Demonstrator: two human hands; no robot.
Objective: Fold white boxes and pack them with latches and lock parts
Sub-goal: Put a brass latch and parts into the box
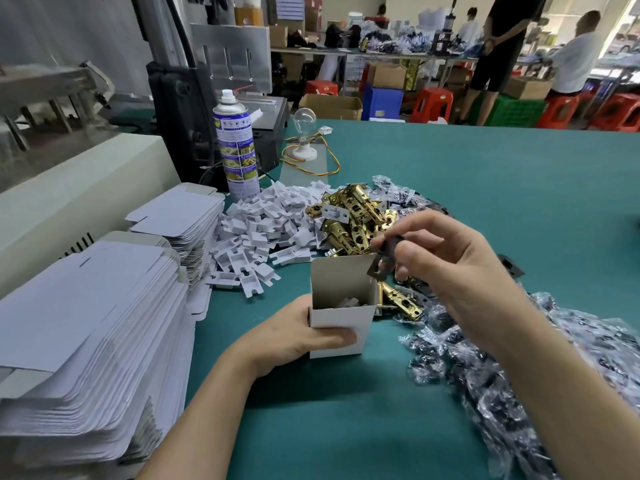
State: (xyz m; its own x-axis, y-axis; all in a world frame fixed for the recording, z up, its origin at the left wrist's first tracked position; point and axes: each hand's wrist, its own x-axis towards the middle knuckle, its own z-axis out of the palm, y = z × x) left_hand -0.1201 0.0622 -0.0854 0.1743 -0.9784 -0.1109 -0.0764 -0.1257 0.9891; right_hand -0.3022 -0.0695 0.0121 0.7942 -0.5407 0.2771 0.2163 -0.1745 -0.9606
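Packing station, head view. The left hand (pixel 298 336) grips a small upright white cardboard box (pixel 341 327) on the near middle of the green-covered table (pixel 467 174), thumb across the near wall, the other fingers hidden behind it. The box's top is open, its far flap raised, and a white plastic insert (pixel 349 302) lies inside. The right hand (pixel 457 271) hovers just above the right rim of the box, fingers curled, with thumb and fingertips pinching a small dark lock part with a grey metal plate (pixel 379 268). One brass latch (pixel 401 299) lies just right of the box. Further off is a heap of brass tubular latches (pixel 353 216), with a pile of white plastic pieces (pixel 256 237) to its left. Stacks of flat white box blanks (pixel 86 323) fill the near left. Clear plastic bags of dark parts (pixel 502 375) spread at the right. A blue-labelled spray can (pixel 235 143) and a clear light bulb on a white base (pixel 304 126) stand at the far left.
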